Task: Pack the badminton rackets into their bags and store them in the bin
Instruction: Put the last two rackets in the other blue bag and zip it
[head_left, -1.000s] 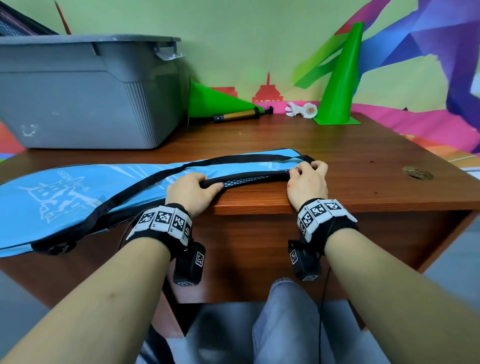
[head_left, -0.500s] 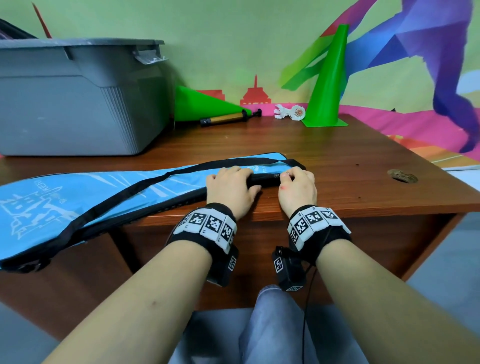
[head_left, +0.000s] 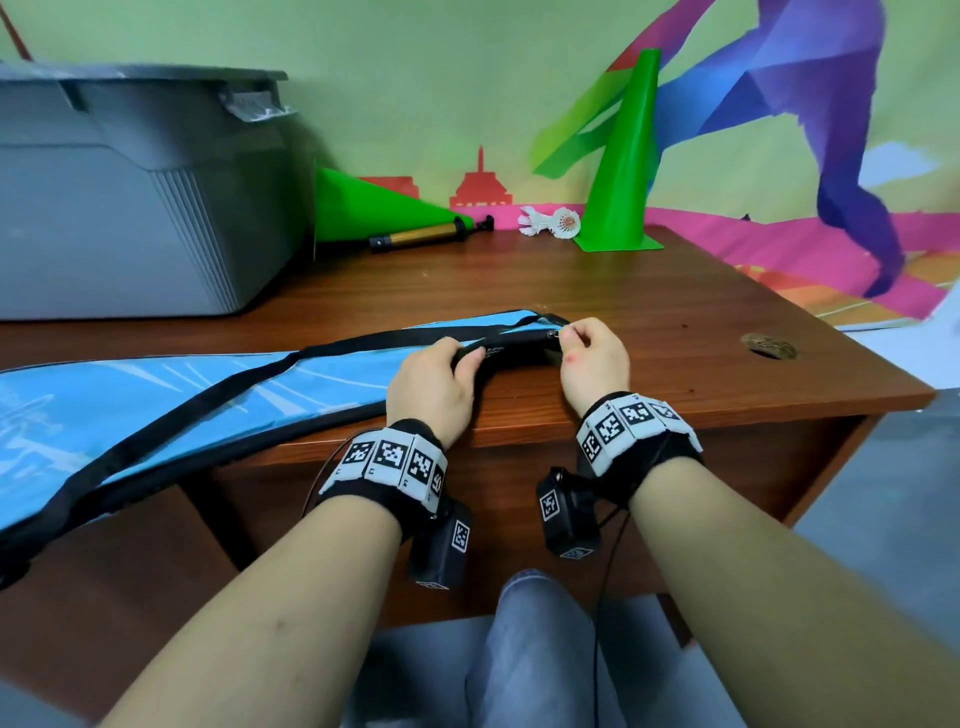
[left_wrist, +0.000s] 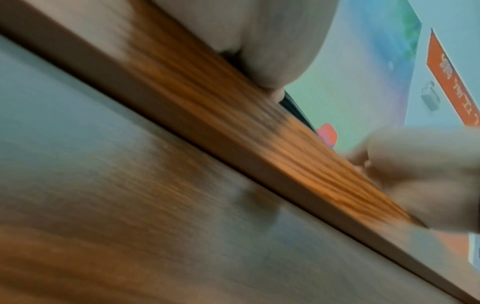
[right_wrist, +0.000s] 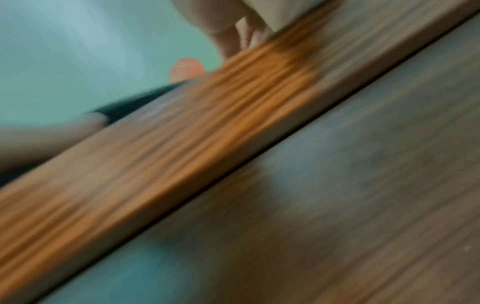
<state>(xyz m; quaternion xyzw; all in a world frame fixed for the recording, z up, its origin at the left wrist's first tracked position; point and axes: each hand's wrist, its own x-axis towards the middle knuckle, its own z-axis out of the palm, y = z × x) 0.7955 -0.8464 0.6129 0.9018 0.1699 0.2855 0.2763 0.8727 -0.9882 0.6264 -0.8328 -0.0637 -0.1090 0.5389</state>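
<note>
At the desk's (head_left: 675, 374) near edge, the left hand (head_left: 431, 387) grips the blue racket bag's (head_left: 156, 395) narrow end while the right hand (head_left: 592, 358) pinches its zipper pull (head_left: 555, 334), apparently finishing the zip; lifting into the grey bin (head_left: 130, 197) comes next

A: Head view is bright and evenly lit, soft light with only faint shadow under the desk (head_left: 675, 332) edge, and no glare.

B: Sharp in the middle, though straight lines bow toward the edges; the grey bin (head_left: 130, 208) looks slightly smeared.

A: Both wrist views are heavily motion-blurred, wood grain streaking diagonally.

B: Dimmer there too, with a bluish cast, and the fingers (right_wrist: 233, 37) are soft and out of focus.
</note>
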